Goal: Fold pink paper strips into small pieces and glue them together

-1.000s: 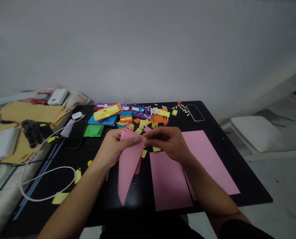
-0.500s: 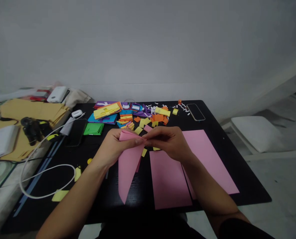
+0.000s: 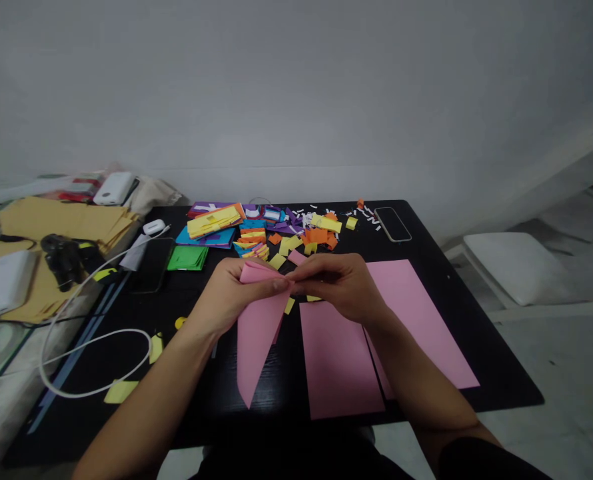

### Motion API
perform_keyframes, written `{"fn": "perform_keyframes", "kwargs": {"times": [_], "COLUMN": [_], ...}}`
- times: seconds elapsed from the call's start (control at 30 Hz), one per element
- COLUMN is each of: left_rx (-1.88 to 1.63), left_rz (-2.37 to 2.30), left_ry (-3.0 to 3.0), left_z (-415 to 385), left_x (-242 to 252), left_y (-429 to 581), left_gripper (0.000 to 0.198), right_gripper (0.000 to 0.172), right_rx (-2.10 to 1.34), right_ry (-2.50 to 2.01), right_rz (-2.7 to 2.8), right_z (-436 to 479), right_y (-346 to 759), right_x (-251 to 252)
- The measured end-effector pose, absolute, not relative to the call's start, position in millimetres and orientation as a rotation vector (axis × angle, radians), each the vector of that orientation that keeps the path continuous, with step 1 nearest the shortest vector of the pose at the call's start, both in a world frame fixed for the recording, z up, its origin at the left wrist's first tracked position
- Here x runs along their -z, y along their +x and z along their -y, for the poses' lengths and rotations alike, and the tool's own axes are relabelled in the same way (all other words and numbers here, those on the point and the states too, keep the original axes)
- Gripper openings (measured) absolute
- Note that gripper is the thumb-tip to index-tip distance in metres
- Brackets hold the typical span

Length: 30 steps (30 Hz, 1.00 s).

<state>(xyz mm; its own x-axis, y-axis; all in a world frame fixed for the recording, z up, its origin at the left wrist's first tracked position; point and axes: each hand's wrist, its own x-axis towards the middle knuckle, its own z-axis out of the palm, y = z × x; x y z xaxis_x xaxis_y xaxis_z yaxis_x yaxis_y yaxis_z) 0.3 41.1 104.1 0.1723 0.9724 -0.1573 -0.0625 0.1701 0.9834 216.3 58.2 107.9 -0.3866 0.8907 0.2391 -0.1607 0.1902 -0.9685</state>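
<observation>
A folded pink sheet of paper [image 3: 259, 347] hangs down over the table, its lower end narrowing to a point. My left hand [image 3: 234, 293] is closed on its upper part, the thumb pressing across the front. At the sheet's upper right corner, the fingertips of my right hand [image 3: 339, 287] pinch the paper, touching the left thumb tip. Below my right forearm lie a smaller pink sheet [image 3: 341, 367] and a larger pink sheet [image 3: 421, 327], both flat. Behind my hands are scattered yellow scraps [image 3: 277, 261] and orange scraps [image 3: 318, 236].
Folded coloured papers [image 3: 216, 223] are stacked at the back left, beside green paper pieces [image 3: 188, 258]. A phone [image 3: 393, 225] lies at the back right, another dark phone [image 3: 152, 265] on the left. A white cable [image 3: 66, 395] loops over the left side of the black table [image 3: 501, 373].
Almost nothing differs. Both hands keep their grip on the pink paper in the same place, with only a very slight shift of the fingers and the view.
</observation>
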Motion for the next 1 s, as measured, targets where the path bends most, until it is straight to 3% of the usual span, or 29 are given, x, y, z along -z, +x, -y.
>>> {"fn": "perform_keyframes", "kwargs": {"times": [0.27, 1.0], "left_rx": [-1.015, -0.992], "left_rz": [-1.061, -1.099], "left_ry": [1.213, 1.202], "left_z": [-41.0, -41.8], "left_x": [-103.2, -102.2], "left_y": [-2.1, -1.4], "left_gripper": [0.016, 0.020], "right_gripper": [0.015, 0.013], "right_rx": [-1.418, -1.396], "right_ry": [-0.651, -0.681], "right_rz": [1.502, 1.516], "right_z": [-60.4, -57.3], "right_y": [214.8, 215.7], "right_x": [-107.4, -109.8]}}
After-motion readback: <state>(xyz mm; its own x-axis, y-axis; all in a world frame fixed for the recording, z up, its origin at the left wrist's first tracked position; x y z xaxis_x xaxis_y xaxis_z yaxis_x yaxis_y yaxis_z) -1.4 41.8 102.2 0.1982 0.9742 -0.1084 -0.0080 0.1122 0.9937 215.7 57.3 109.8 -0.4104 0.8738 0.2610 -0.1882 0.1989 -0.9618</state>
